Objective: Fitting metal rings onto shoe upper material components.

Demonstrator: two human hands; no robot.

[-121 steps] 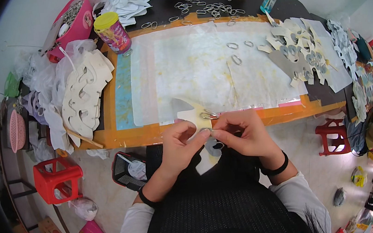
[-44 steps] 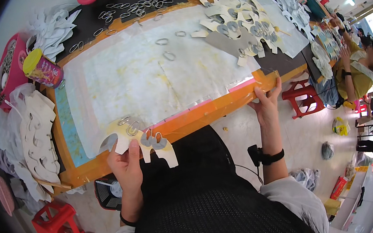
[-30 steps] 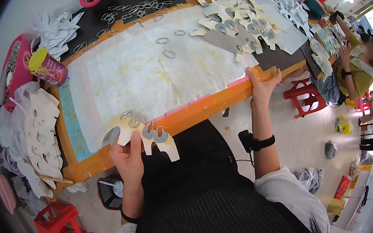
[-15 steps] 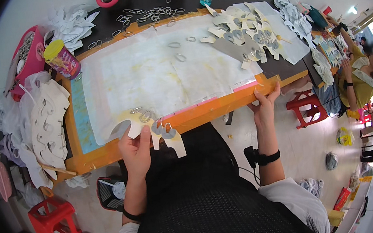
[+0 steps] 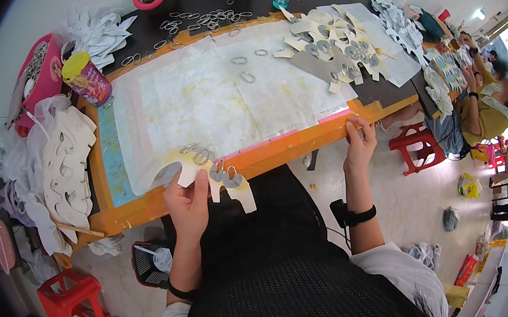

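Left hand [image 5: 186, 201]: fingers grasping the cream cut-out piece [image 5: 221, 178] with metal rings, at the table's near edge.
Right hand [image 5: 360, 145]: fingers clasped over the orange table [image 5: 278, 152] rim.
Risk: one-handed hold; the dangling piece could bend or slip.

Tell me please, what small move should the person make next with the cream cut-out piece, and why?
Probably lay the cream cut-out piece flat on the white sheet. The left hand alone holds it at the orange board's edge, and part of it hangs past that edge with metal rings on it. The right hand only grips the board's edge, so nothing else supports it.
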